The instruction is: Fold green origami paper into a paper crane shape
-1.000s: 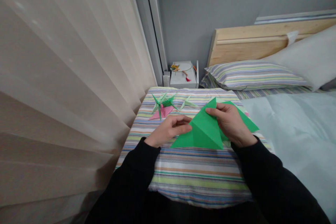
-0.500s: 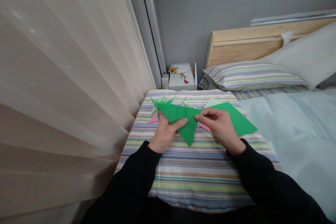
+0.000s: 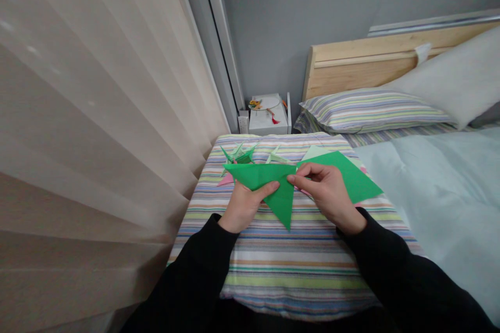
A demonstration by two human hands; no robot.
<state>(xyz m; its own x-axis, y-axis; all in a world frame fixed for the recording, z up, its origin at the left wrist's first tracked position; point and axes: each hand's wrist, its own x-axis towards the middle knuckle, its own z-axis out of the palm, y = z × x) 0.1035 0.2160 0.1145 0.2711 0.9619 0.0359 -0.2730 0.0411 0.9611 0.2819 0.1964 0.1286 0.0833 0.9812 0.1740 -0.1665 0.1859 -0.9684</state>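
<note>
A green sheet of origami paper [image 3: 279, 200], folded into a triangle with one point hanging down, is held between my hands above the striped cloth. My left hand [image 3: 246, 203] grips it from below, thumb on the front and fingers hidden behind. The fingertips of my right hand [image 3: 326, 190] pinch its upper right corner. Flat beyond my right hand lies a stack of paper sheets, a green sheet [image 3: 347, 174] on top and a pale green sheet [image 3: 313, 152] showing at its back. Behind the held paper stand a green folded paper figure [image 3: 244, 156] and a pale green folded paper figure [image 3: 275, 156].
The striped cloth [image 3: 297, 270] covers the surface in front of me. Left of it hangs a pleated curtain [image 3: 117, 130]. To the right is a bed with a pale blue cover [image 3: 437, 182] and a striped pillow [image 3: 375, 112]. A small white stand [image 3: 267, 122] is at the far edge.
The green paper went from a raised, opened shape to a flat triangle with its long edge on top. My right hand shifted left to the corner; my left thumb now lies across the front.
</note>
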